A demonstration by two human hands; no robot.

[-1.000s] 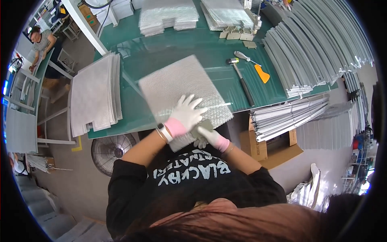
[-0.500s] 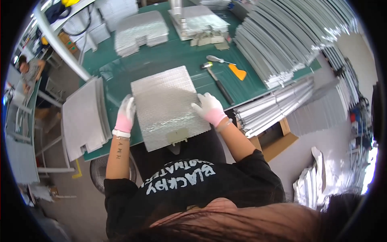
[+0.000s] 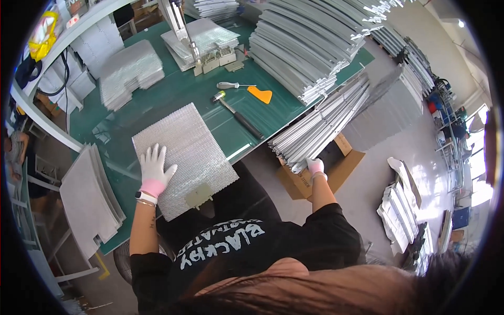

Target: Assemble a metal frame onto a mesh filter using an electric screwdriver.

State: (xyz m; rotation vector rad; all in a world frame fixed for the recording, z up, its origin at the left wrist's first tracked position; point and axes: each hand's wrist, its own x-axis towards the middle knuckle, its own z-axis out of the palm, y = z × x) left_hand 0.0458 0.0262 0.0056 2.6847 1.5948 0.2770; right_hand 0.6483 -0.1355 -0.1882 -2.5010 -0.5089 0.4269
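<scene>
A silvery, textured metal panel (image 3: 191, 144) lies at the table's near edge, its lower corner jutting over my lap. My left hand (image 3: 155, 170), in a white glove with a pink cuff, rests open and flat on the panel's left side. A small beige metal plate (image 3: 198, 196) with tabs sits at the panel's near edge. Out to the right, my gloved right hand (image 3: 315, 167) is closed at the near ends of a bundle of long silver metal strips (image 3: 328, 121); the fingertips are partly hidden among them.
On the green table (image 3: 231, 136) lie a hammer (image 3: 239, 116), a screwdriver (image 3: 231, 85) and an orange scraper (image 3: 260, 95). Panel stacks (image 3: 131, 73) stand behind, grey sheets (image 3: 299, 47) at the back right. An open cardboard box (image 3: 349, 168) sits below the strips. More sheets (image 3: 86, 194) stand at left.
My right hand has left the panel's right edge and reached out right to the strips. My left hand has moved from the panel's left edge onto its face. The view has swung right.
</scene>
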